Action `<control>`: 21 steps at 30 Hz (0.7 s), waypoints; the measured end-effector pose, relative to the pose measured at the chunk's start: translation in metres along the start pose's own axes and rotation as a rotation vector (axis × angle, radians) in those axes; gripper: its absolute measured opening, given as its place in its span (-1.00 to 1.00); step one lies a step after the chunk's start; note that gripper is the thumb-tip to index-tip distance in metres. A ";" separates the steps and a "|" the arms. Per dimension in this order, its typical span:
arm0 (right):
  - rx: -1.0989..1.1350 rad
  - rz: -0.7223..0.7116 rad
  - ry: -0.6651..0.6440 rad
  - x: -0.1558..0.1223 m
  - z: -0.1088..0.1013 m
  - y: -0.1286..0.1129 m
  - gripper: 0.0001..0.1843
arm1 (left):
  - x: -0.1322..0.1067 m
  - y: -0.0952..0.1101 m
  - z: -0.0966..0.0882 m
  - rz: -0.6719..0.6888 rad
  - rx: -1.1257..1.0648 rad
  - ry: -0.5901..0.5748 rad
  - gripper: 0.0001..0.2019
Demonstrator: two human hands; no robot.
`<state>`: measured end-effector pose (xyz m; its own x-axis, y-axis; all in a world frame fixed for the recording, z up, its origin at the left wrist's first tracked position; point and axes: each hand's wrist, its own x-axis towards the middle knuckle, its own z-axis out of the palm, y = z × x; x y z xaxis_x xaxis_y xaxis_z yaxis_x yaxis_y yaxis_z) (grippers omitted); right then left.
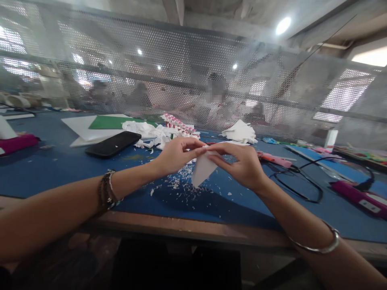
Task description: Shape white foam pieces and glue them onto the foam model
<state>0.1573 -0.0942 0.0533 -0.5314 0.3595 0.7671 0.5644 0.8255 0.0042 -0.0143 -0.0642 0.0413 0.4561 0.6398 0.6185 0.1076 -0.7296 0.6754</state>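
A folded piece of white paper (203, 169) hangs point down over the blue table, pinched along its top edge by both hands. My left hand (180, 154) grips its upper left corner between thumb and fingers. From the other side, my right hand (242, 163) holds the upper right part in a similar pinch. The fingertips of the two hands nearly meet above the paper. Small white paper scraps (181, 181) lie scattered on the table beneath it.
Behind my hands are crumpled white paper (145, 131), a stack of white paper pieces (240, 132) and pink-and-white items on red sticks (178, 124). A black phone (113, 144) lies left. Right are a pink-handled tool (276, 159), a black cable (317, 193) and a magenta power strip (359, 198).
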 end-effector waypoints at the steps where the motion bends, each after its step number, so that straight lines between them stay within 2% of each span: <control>1: -0.007 0.003 -0.014 0.000 0.000 0.001 -0.84 | 0.001 -0.001 -0.001 0.004 0.018 -0.005 -0.81; 6: -0.103 -0.074 -0.020 0.000 -0.001 0.002 -0.85 | 0.003 -0.006 -0.004 -0.004 0.085 -0.037 -0.79; 9: -0.162 -0.074 -0.049 0.000 -0.001 -0.001 -0.87 | 0.002 -0.004 -0.003 -0.027 0.102 -0.079 -0.78; 15: -0.164 0.023 -0.071 0.001 -0.001 -0.005 -0.87 | 0.001 -0.001 -0.001 -0.016 0.048 -0.086 -0.78; 21: 0.057 0.240 -0.042 0.001 0.004 -0.005 -0.89 | 0.000 -0.004 0.000 0.027 0.000 -0.022 -0.81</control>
<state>0.1514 -0.0967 0.0518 -0.4125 0.5651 0.7144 0.6415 0.7371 -0.2126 -0.0148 -0.0613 0.0381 0.4782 0.6143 0.6276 0.0951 -0.7466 0.6584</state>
